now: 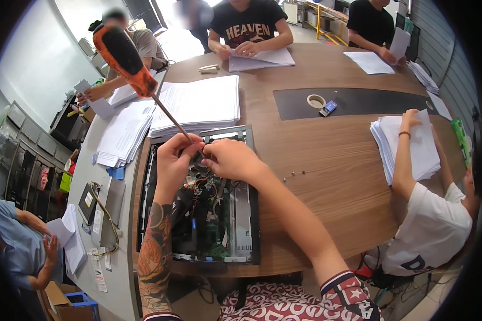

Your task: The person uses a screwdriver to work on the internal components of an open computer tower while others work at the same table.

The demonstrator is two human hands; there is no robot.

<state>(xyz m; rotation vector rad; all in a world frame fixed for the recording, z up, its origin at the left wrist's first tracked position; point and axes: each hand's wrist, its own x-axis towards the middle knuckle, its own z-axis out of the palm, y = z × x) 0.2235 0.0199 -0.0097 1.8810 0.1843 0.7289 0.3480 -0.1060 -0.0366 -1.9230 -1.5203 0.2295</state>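
An open computer case (246, 224) lies on the table in front of me, with a circuit board, coloured wires and black parts inside. Over its upper part, a long orange-and-black screwdriver (136, 77) slants down from the upper left. My left hand (174, 158) pinches the metal shaft low down, above the case. My right hand (227, 160) is closed beside it at the screwdriver's lower end; what its fingertips hold is hidden. Several small screws (293, 173) lie on the wood to the right of the case.
Paper stacks (195, 101) border the case behind and left. A metal power supply (99, 208) sits at left. A tape roll (315, 101) and small blue box (328, 108) lie beyond. Co-workers handle paper around the table (321, 203), including one close at right (428, 224).
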